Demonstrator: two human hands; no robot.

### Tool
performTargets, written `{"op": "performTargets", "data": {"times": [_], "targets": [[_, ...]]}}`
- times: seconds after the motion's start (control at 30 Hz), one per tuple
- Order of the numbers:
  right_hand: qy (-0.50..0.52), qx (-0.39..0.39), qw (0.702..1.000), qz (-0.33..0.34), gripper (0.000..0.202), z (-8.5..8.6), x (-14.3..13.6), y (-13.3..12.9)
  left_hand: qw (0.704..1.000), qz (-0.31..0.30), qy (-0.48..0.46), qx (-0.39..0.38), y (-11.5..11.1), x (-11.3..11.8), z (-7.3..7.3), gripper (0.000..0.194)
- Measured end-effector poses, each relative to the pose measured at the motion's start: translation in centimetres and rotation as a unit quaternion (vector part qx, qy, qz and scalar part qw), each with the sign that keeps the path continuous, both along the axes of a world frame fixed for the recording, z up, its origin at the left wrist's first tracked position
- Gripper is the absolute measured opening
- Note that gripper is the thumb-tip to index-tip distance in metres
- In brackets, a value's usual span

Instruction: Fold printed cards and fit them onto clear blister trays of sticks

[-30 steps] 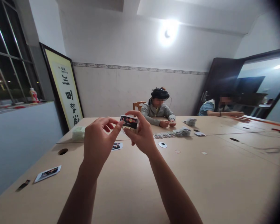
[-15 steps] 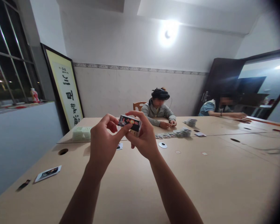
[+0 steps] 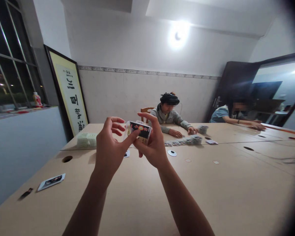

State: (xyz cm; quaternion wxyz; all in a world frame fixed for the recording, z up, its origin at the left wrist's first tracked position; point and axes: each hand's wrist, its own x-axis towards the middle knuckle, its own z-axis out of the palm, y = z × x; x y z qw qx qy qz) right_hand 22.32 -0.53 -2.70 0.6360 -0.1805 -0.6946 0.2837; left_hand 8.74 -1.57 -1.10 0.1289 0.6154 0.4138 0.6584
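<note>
Above the table I hold a small clear card box [image 3: 143,131] with a black printed front bearing red and yellow characters. My right hand [image 3: 153,144] grips it by the right side, thumb at the lower edge and index finger raised along the top corner. My left hand [image 3: 111,139] presses its thumb on the printed front. Its other fingers are curled and spread at the box's left edge; whether their tips touch it is hard to see. The back of the box is hidden. Beneath the hands, a small printed card [image 3: 127,153] is partly covered.
Wooden table [image 3: 142,203] with cable holes. A printed packet [image 3: 51,182] and dark scrap [image 3: 26,194] lie left; a pale green stack [image 3: 86,140] stands behind. Across sit two people, one by rows of small packs [image 3: 193,140]. A white disc [image 3: 172,153] lies nearer.
The card box has turned slightly and shifted right. My left fingers have spread and my right index finger has lifted. The person opposite has moved their hands apart, one toward the stacked packs.
</note>
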Motion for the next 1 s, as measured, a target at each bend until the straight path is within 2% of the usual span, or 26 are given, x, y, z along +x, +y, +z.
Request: {"op": "performTargets", "data": {"times": [0.23,0.53,0.7,1.0], "targets": [[0.01,-0.001,1.0,0.017,0.055,0.0,-0.1,0.08,0.998,-0.063,-0.024,-0.019,-0.03,0.02,0.25,0.042],[0.015,-0.004,0.999,0.043,0.054,-0.1,-0.05,0.22,0.993,-0.101,-0.055,-0.017,0.24,-0.37,0.06,0.035],[0.007,-0.004,1.0,0.029,0.054,0.03,-0.06,0.12,0.987,-0.145,-0.074,-0.011,0.2,-0.83,0.11,0.032],[-0.057,0.049,0.995,-0.061,0.052,-0.35,0.02,0.18,0.997,-0.066,-0.049,-0.006,-0.55,0.15,0.08,0.04]]}}
